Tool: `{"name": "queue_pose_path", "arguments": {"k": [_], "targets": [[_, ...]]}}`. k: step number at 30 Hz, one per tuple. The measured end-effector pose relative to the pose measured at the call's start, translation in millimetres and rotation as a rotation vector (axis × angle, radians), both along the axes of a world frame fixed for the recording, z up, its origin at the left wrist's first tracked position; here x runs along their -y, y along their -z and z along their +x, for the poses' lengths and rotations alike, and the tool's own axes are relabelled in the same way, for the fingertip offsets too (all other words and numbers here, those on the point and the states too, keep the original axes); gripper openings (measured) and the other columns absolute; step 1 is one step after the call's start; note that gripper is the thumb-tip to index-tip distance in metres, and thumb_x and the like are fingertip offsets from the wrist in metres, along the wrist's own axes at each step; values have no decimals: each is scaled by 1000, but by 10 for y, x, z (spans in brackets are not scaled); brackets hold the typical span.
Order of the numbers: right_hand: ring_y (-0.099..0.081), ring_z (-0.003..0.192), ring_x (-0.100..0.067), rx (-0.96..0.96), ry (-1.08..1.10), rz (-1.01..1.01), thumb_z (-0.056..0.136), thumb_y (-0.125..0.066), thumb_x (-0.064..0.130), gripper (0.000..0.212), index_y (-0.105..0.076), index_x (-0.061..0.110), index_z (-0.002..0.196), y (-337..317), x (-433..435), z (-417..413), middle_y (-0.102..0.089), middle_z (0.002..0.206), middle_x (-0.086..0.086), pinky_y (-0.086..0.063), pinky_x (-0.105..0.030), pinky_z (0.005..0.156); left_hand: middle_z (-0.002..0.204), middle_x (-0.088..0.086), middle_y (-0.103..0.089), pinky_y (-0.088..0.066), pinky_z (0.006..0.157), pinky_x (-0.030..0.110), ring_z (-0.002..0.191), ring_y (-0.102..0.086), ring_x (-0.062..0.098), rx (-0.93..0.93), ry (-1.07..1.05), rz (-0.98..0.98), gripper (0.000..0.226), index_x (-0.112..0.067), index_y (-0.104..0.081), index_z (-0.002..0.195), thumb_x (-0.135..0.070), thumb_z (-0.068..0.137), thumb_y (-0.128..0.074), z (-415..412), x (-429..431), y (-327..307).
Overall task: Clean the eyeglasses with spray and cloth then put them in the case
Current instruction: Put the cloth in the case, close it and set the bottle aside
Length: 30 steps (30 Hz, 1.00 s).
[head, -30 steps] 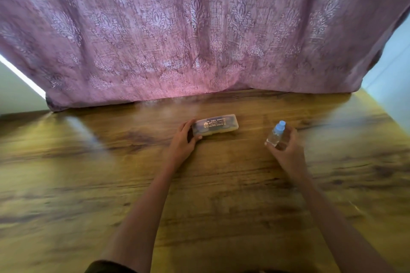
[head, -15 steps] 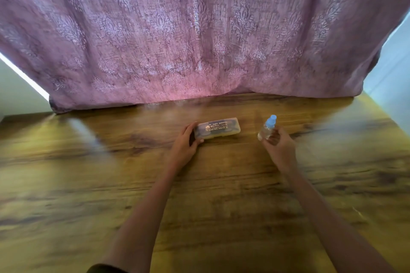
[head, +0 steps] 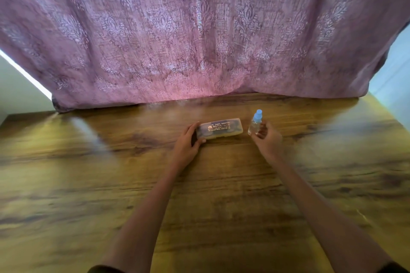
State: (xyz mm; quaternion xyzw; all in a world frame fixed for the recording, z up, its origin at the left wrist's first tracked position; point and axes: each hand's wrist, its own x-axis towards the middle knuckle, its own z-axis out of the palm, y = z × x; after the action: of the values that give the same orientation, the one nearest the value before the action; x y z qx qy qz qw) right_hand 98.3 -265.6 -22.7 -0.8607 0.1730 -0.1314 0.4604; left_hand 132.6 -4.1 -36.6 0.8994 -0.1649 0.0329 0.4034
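Wooden table [head: 66,184]: bare surface runs wide to the left of the left hand [head: 186,144], to the right of the right hand [head: 267,142], and between the forearms. A hanging curtain [head: 199,40] closes off the far edge. The case [head: 221,128] lies crosswise at centre, with the left hand gripping its left end. The spray bottle [head: 255,123], held by the right hand, stands just beside its right end, with a narrow gap between.

We see daylight glowing pink through the curtain [head: 199,40], hazy glare streaking the wooden table [head: 88,162], soft blur throughout, and wide-angle bending at the edges.
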Motion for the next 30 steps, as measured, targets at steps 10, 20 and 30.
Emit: {"name": "queue_pose_path", "arguments": {"k": [10, 20, 30], "targets": [[-59, 95, -4, 61, -34, -34, 87, -72, 16, 56, -49, 10, 137, 95, 21, -91, -58, 107, 9, -44, 0, 69, 143, 3, -44, -43, 103, 35, 122, -50, 19, -13, -4, 21, 59, -14, -40, 143, -22, 90, -65, -3, 3, -17], [-59, 96, -9, 72, -45, -162, 86, -73, 28, 52, -53, 15, 132, 146, -7, -96, -64, 111, 1, -42, -13, 76, 144, 3, -44, -45, 103, 37, 123, -49, 18, 4, -6, 38, 61, -15, -37, 146, -20, 91, -64, 9, 0, 27], [-57, 101, -11, 131, 19, -94, 81, -76, 18, 62, -45, 11, 135, 175, -109, -232, -54, 120, -1, -52, -24, 82, 157, 4, -26, -40, 105, 43, 137, -35, 23, -110, -115, -23, 89, -24, -7, 154, -40, 89, -64, -164, 72, -43]]}}
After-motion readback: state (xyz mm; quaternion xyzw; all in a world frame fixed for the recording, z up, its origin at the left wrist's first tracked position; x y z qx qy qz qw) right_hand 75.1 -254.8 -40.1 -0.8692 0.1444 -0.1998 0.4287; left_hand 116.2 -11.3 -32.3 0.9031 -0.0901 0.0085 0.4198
